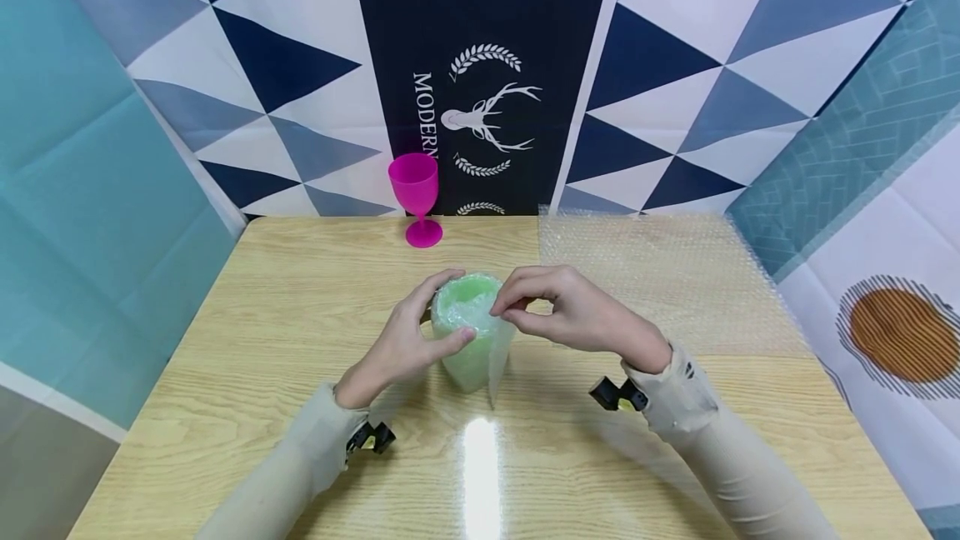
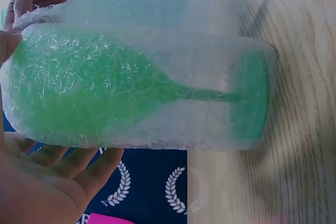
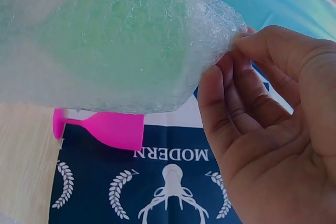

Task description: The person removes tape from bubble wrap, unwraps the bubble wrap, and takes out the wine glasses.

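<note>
A green goblet (image 2: 94,82) stands upright near the table's middle, rolled in bubble wrap (image 2: 210,124). Its bowl, thin stem and round foot show through the clear layers in the left wrist view. My left hand (image 1: 405,340) grips the wrapped bowl from the left, with the thumb across the near side of the rim and the fingers round the far side. At the upper right edge, my right hand (image 1: 562,307) pinches the top corner of the wrap's loose end (image 1: 497,361) between thumb and fingertips. That flap hangs down along the bundle's right side.
A pink goblet (image 1: 415,186) stands upright at the table's back edge, before the patterned backdrop (image 1: 300,65). Another bubble wrap sheet (image 1: 660,273) lies flat at the back right, reaching over the wooden table's (image 1: 300,273) right edge.
</note>
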The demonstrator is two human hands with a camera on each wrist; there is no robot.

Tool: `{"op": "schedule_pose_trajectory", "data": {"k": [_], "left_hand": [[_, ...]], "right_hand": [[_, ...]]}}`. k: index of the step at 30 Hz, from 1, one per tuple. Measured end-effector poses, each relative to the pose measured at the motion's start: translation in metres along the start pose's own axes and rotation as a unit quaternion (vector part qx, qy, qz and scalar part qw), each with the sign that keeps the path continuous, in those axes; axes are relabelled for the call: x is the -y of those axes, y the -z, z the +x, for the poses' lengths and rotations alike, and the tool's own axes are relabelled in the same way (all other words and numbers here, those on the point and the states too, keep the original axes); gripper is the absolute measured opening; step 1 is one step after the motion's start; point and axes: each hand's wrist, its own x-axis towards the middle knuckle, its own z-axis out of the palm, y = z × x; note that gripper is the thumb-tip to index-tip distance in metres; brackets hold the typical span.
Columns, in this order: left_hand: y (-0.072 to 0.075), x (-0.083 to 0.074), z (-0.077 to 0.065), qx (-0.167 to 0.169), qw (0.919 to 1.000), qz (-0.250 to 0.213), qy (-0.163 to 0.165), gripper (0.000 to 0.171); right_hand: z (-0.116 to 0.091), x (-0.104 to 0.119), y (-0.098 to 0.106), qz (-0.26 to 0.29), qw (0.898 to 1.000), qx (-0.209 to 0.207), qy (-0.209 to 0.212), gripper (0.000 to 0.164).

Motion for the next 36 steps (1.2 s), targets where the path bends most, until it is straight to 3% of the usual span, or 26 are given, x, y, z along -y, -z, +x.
{"op": "schedule_pose_trajectory", "data": {"k": [15,22,36], "left_hand": [[0.008,-0.001,0.008,0.025,0.9995,0.016,-0.003,0.078],[0.010,0.002,0.007,0.031,0.9995,0.009,-0.008,0.078],[0.014,0.002,0.007,0.040,0.9992,0.000,0.004,0.079]], "right_hand": [[-0.008,0.003,0.016,-0.034,0.999,-0.022,-0.001,0.020],[-0.017,0.001,0.023,-0.012,0.998,-0.038,-0.051,0.018],[-0.029,-0.019,0.027,0.017,0.991,-0.090,-0.099,0.018]]}}
